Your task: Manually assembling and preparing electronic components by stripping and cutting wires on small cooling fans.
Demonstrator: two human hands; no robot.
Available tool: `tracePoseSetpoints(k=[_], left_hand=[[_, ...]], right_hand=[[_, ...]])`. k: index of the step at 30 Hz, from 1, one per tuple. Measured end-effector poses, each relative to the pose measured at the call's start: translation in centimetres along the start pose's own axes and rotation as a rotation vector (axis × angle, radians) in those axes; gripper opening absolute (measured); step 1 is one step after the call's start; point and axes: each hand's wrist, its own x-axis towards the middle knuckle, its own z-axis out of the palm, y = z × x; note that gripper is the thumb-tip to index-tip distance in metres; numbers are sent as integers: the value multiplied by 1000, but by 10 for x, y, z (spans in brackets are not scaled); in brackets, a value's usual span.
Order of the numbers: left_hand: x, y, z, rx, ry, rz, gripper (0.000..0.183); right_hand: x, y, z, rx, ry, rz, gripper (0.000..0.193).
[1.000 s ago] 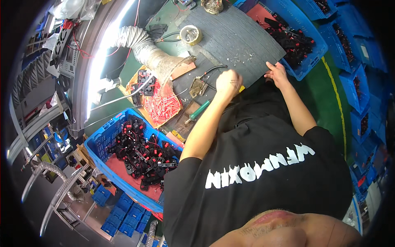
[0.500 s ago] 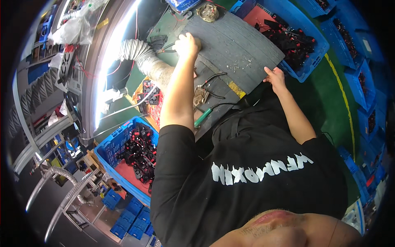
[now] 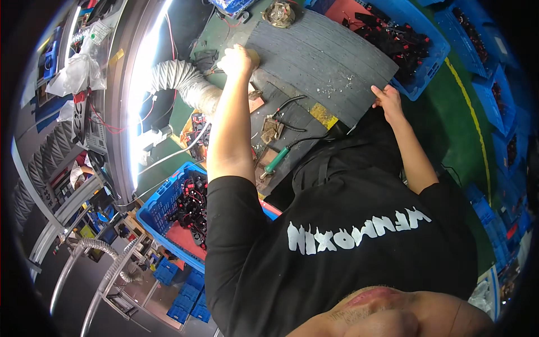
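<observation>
My left hand is closed in a fist at the left end of a dark grey board. A tan, block-like thing shows at its right side; its kind is unclear. My right hand pinches the board's right edge near the front corner, its thumb partly hidden. Small pale crumbs lie on the board. A yellow patch shows on the worktop beside the board's front edge. Nearer me lie a green-handled soldering iron and a black-handled tool beside a small metal holder.
A grey flexible duct bends over the worktop's left side. Blue crates with black and red wired parts stand at the back right and at lower left. A glass-like dish sits at the far edge.
The board has slid slightly rightward with my right hand, uncovering more of the yellow patch. My left hand has moved left, the tan thing still beside it. The view has turned a little.
</observation>
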Motion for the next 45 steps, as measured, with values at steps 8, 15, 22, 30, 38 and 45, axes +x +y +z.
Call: tracePoseSetpoints(k=[8,15,22,30,38,45], left_hand=[[20,-15,13,15,4,-77,34],[31,-17,-11,-3,-104,-122,82],[37,32,-17,-61,383,372,127],[66,102,-13,-439,129,450,112],[72,77,-13,-425,161,430,97],[80,43,-9,-370,227,233,100]], right_hand=[[-9,-6,-17,-30,6,-17,18],[-11,1,-30,-3,-34,-8,17],[-14,9,-37,10,-51,1,17],[-19,21,-32,46,-63,30,29],[-13,35,-31,102,-68,25,23],[-22,36,-49,326,-57,37,19]])
